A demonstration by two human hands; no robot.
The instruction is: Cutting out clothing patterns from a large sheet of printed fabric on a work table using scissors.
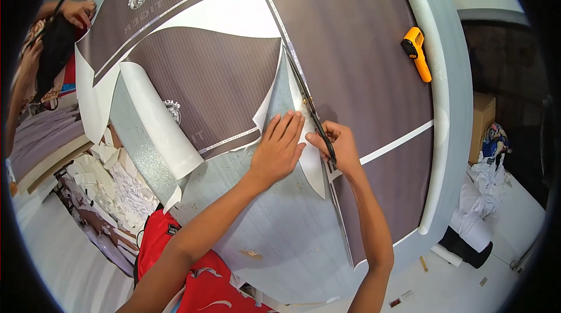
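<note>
Nearest, a red garment (pixel 204 275) lies at the lower edge, beneath the left forearm. The left hand (pixel 276 149) rests palm down beside the white strip (pixel 311 164); its grip is extended with the fingers nearly flat, clasping nothing. To its right, the right hand (pixel 340 143) has its grip closed round the handles of the black scissors (pixel 307 103). The scissors point away from the person, their blades along the white-marked edge of the large dark sheet (pixel 380 62); whether the blades are parted cannot be determined. The gray tabletop (pixel 263 219) shows bare below the left hand. Left of the blades lies a dark panel (pixel 216 73), its left side curled to show white backing (pixel 155 120). Farther along, an orange handheld device (pixel 416 53) lies near the sheet's right edge. At upper left, a co-worker's hand (pixel 79 14) is at the sheeting's edge.
</note>
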